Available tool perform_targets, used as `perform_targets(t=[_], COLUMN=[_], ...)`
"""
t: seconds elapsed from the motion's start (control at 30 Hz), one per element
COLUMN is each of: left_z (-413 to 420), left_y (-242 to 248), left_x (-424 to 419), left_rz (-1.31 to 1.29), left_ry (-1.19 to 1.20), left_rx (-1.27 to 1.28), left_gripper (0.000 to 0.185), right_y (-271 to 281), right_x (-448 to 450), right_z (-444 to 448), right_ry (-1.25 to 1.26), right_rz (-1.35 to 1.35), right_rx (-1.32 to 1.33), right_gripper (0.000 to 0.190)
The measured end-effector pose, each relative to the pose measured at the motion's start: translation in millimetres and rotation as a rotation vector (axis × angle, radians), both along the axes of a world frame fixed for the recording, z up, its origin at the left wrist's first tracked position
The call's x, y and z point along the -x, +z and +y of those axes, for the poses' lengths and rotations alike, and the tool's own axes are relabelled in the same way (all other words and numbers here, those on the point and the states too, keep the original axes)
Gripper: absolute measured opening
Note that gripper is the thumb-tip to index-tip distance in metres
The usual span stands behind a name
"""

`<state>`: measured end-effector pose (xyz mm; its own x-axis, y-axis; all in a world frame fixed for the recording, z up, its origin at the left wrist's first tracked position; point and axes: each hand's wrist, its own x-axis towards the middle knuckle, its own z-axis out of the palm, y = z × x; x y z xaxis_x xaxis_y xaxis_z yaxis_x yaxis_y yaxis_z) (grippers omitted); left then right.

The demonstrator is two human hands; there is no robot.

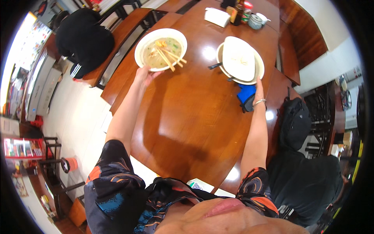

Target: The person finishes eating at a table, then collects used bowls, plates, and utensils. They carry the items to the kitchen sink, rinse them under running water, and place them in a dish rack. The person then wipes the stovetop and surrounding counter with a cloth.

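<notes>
My left hand (145, 76) holds a white bowl (139, 54) by its near rim, thumb and fingers spread under it. Cloudy soup (157, 60) with green bits and yellow pieces fills its lower part, and wooden chopsticks (167, 60) lean across it, their ends past the rim. On the right, my right hand (259, 89) grips the near right edge of a second pale bowl (260, 65). A white dish (238, 61) rests tilted inside that bowl, and dark utensil handles (215, 66) stick out at its left. Most of this bowl's inside is hidden.
A blue and black cloth item (246, 95) lies on the wooden table (187, 117) beside my right wrist. A white tissue box (217, 17), bottles (237, 13) and a small pot (255, 22) stand at the far end. A black backpack (295, 122) is at right; a person (84, 41) sits at left.
</notes>
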<state>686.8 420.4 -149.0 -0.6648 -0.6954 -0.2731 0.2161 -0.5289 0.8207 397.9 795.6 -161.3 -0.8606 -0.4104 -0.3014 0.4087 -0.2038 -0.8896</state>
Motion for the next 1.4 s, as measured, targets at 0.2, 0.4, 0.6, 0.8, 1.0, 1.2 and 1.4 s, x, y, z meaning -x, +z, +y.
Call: perform_targets(t=[0.2, 0.4, 0.6, 0.8, 1.0, 1.2, 1.4], left_z=[26.4, 58.3, 44.8, 30.3, 14.3, -5.7, -52.0], left_y=[-16.6, -28.5, -34.3, -40.5, -54.2, -66.7, -87.0], left_x=[-174.3, -328.4, -487.6, -634.4, -778.9, -881.5, -950.3], left_rz=[-0.093, -0.094, -0.119, -0.043, -0.035, -0.073, 0.002], left_ry=[0.238, 0.356, 0.624, 0.704, 0.840, 1.067, 1.290], left_rx=[-0.006, -0.068, -0.130, -0.135, -0.148, -0.175, -0.179], left_gripper=[0.041, 0.040, 0.042, 0.042, 0.050, 0.046, 0.047], right_y=[11.7, -18.4, -13.4, -2.7, 0.1, -28.4, -48.0], right_x=[4.3, -33.3, -154.8, -325.5, -524.2, -642.0, -704.3], right_z=[-14.4, -30.4, -62.0, -126.3, -234.9, -345.5, -485.7], right_ry=[0.049, -0.155, -0.021, 0.170, 0.381, 0.540, 0.759], right_rz=[0.086, 0.207, 0.256, 0.154, 0.069, 0.011, 0.040], right_rx=[-0.440, -0.401, -0.452, -0.318, -0.252, -0.092, -0.221], right_gripper=[0.055, 0.056, 0.046, 0.043, 0.042, 0.039, 0.040])
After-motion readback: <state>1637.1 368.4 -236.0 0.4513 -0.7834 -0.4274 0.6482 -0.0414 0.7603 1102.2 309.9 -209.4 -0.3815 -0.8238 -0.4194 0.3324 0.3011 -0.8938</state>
